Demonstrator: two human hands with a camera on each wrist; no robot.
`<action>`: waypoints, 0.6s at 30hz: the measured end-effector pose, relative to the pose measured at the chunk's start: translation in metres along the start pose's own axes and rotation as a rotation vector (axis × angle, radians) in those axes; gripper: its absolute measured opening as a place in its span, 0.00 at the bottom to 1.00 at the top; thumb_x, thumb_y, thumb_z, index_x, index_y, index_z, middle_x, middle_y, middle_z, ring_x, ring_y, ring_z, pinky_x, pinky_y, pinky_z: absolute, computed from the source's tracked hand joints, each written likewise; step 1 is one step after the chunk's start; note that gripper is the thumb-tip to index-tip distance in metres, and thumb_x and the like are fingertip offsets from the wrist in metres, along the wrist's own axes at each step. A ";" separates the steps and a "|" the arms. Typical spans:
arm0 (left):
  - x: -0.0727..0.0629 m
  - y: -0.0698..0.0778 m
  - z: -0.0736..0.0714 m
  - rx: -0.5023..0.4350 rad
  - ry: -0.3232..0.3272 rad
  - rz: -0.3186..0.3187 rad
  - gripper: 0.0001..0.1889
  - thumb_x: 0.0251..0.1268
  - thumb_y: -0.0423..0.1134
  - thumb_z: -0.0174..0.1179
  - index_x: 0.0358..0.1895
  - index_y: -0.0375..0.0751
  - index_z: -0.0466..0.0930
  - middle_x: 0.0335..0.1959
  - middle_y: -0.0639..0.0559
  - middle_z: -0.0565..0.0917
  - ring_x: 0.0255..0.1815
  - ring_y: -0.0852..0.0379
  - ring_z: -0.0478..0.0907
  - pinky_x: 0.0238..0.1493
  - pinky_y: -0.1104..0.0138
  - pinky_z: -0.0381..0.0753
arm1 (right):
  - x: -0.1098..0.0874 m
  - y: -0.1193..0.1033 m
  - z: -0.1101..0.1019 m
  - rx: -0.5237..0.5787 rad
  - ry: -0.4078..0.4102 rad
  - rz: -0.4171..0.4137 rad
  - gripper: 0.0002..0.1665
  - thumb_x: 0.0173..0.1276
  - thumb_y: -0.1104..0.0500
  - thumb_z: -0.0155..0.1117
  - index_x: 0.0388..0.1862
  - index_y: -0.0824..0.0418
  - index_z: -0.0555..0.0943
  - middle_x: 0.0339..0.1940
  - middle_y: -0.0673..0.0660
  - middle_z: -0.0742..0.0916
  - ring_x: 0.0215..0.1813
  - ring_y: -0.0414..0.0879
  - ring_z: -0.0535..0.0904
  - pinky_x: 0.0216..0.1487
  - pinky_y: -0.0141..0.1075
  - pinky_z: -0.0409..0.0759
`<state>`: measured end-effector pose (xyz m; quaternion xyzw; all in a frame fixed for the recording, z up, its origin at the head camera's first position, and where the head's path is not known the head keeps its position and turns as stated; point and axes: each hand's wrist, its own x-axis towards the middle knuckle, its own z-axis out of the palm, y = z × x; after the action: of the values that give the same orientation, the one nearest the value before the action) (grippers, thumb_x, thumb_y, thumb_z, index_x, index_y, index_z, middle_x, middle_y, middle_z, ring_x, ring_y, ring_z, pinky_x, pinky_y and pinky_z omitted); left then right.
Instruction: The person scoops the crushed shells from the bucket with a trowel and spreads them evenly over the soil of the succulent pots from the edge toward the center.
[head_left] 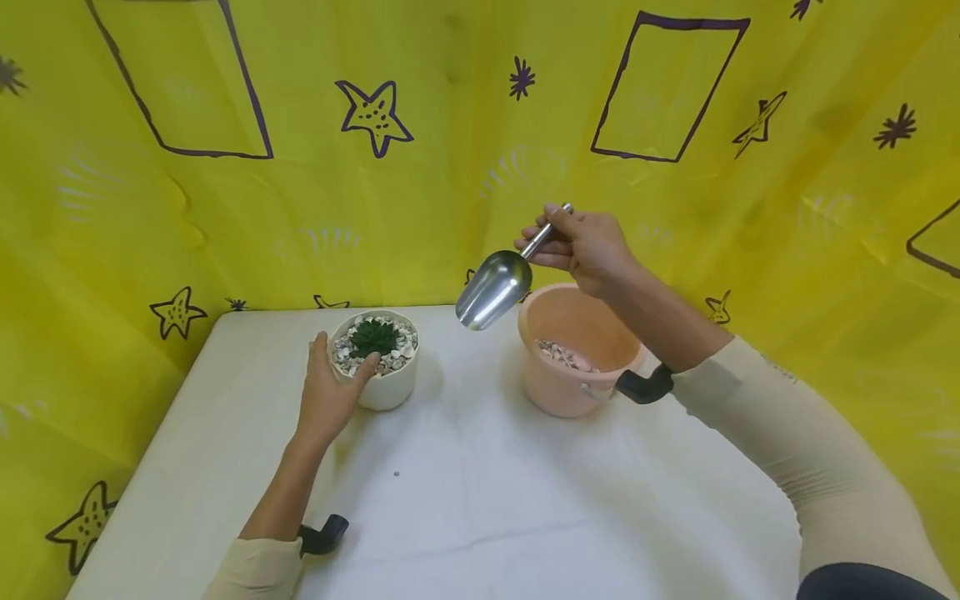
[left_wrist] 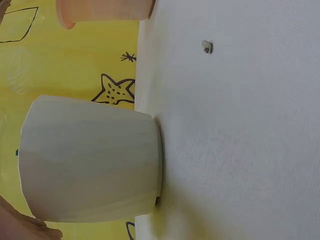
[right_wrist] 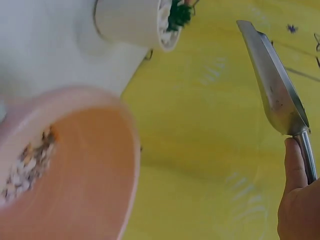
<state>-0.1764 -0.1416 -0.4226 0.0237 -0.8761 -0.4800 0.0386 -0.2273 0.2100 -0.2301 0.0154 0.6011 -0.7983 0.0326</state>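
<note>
A white flower pot (head_left: 390,389) holds a green succulent (head_left: 374,337) set in pale pebbles (head_left: 405,346). My left hand (head_left: 330,398) holds this pot at its left side near the rim, thumb across the front. Only some fingertips show at the pot's edge in the left wrist view. Raised above the peach bucket (head_left: 558,387), my right hand (head_left: 596,250) grips a metal scoop (head_left: 495,287) by its handle. The scoop tilts down to the left, and no pebbles show in it. Inside the bucket lies a small heap of pebbles (right_wrist: 30,165).
A white cloth covers the table (head_left: 465,500). One loose pebble (left_wrist: 207,47) lies on it in front of the pot. Behind the table hangs a yellow curtain (head_left: 450,192) with drawn stars and squares.
</note>
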 end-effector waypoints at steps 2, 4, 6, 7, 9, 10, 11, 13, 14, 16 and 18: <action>0.000 0.000 -0.003 0.008 0.012 0.017 0.56 0.75 0.62 0.59 0.86 0.35 0.33 0.86 0.34 0.38 0.86 0.37 0.34 0.81 0.40 0.41 | -0.001 -0.007 -0.013 -0.006 0.021 -0.007 0.16 0.81 0.57 0.60 0.42 0.72 0.81 0.35 0.65 0.91 0.39 0.54 0.92 0.43 0.41 0.88; -0.001 -0.001 -0.006 0.017 0.023 0.039 0.55 0.75 0.62 0.59 0.86 0.36 0.34 0.87 0.36 0.39 0.86 0.38 0.34 0.81 0.40 0.41 | -0.002 -0.012 -0.026 -0.010 0.033 -0.014 0.16 0.81 0.56 0.60 0.42 0.72 0.80 0.35 0.64 0.91 0.40 0.53 0.92 0.44 0.41 0.88; -0.002 -0.002 -0.009 0.023 0.033 0.062 0.55 0.74 0.61 0.61 0.86 0.37 0.36 0.87 0.38 0.40 0.86 0.40 0.34 0.81 0.39 0.42 | -0.004 -0.017 -0.038 -0.015 0.047 -0.015 0.17 0.81 0.56 0.60 0.42 0.72 0.80 0.34 0.63 0.91 0.40 0.52 0.92 0.44 0.40 0.88; -0.002 -0.003 -0.010 0.027 0.037 0.073 0.55 0.74 0.61 0.61 0.86 0.37 0.37 0.87 0.39 0.40 0.86 0.40 0.35 0.81 0.39 0.42 | -0.004 -0.018 -0.044 -0.018 0.051 -0.013 0.17 0.81 0.56 0.60 0.42 0.72 0.79 0.35 0.63 0.91 0.40 0.52 0.92 0.45 0.40 0.88; -0.003 -0.005 -0.013 0.034 0.039 0.090 0.55 0.74 0.60 0.62 0.86 0.37 0.38 0.87 0.40 0.41 0.87 0.41 0.34 0.81 0.38 0.42 | -0.006 -0.021 -0.055 -0.015 0.064 0.003 0.16 0.81 0.56 0.60 0.44 0.72 0.79 0.35 0.63 0.91 0.40 0.52 0.92 0.45 0.41 0.88; -0.004 -0.006 -0.014 0.038 0.040 0.100 0.54 0.74 0.60 0.62 0.86 0.37 0.38 0.87 0.41 0.41 0.87 0.41 0.34 0.80 0.37 0.43 | -0.006 -0.022 -0.060 -0.017 0.071 0.011 0.17 0.81 0.56 0.59 0.45 0.72 0.78 0.35 0.62 0.91 0.40 0.52 0.92 0.45 0.41 0.88; -0.004 -0.007 -0.015 0.041 0.042 0.112 0.54 0.74 0.59 0.62 0.86 0.36 0.39 0.87 0.40 0.42 0.87 0.41 0.34 0.80 0.36 0.43 | -0.007 -0.023 -0.065 -0.020 0.078 0.021 0.17 0.82 0.56 0.58 0.45 0.71 0.78 0.35 0.62 0.90 0.40 0.52 0.92 0.46 0.41 0.88; -0.005 -0.009 -0.018 0.058 0.041 0.135 0.52 0.75 0.58 0.61 0.86 0.36 0.40 0.87 0.38 0.43 0.86 0.39 0.33 0.79 0.33 0.43 | -0.009 -0.023 -0.074 -0.022 0.093 0.045 0.16 0.82 0.55 0.57 0.46 0.71 0.78 0.35 0.62 0.90 0.41 0.52 0.92 0.46 0.40 0.88; -0.005 -0.010 -0.019 0.071 0.039 0.147 0.52 0.76 0.58 0.61 0.86 0.35 0.40 0.87 0.37 0.43 0.86 0.38 0.33 0.78 0.32 0.44 | -0.009 -0.023 -0.078 -0.024 0.101 0.056 0.16 0.82 0.55 0.57 0.46 0.71 0.77 0.35 0.61 0.90 0.41 0.52 0.92 0.46 0.40 0.88; -0.006 -0.012 -0.021 0.107 0.033 0.175 0.50 0.77 0.58 0.59 0.86 0.35 0.41 0.87 0.36 0.44 0.86 0.38 0.32 0.77 0.31 0.45 | -0.010 -0.021 -0.084 -0.043 0.117 0.071 0.16 0.83 0.55 0.56 0.47 0.70 0.76 0.35 0.61 0.90 0.41 0.51 0.92 0.46 0.40 0.88; -0.007 -0.014 -0.023 0.161 0.033 0.208 0.49 0.78 0.59 0.57 0.86 0.35 0.42 0.86 0.35 0.45 0.86 0.37 0.32 0.76 0.30 0.46 | -0.010 -0.017 -0.090 -0.057 0.135 0.087 0.17 0.83 0.54 0.56 0.49 0.70 0.75 0.35 0.60 0.90 0.41 0.51 0.92 0.46 0.40 0.88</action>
<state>-0.1673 -0.1683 -0.4224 -0.0563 -0.9088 -0.4009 0.1005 -0.2194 0.3011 -0.2376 0.0942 0.6231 -0.7760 0.0272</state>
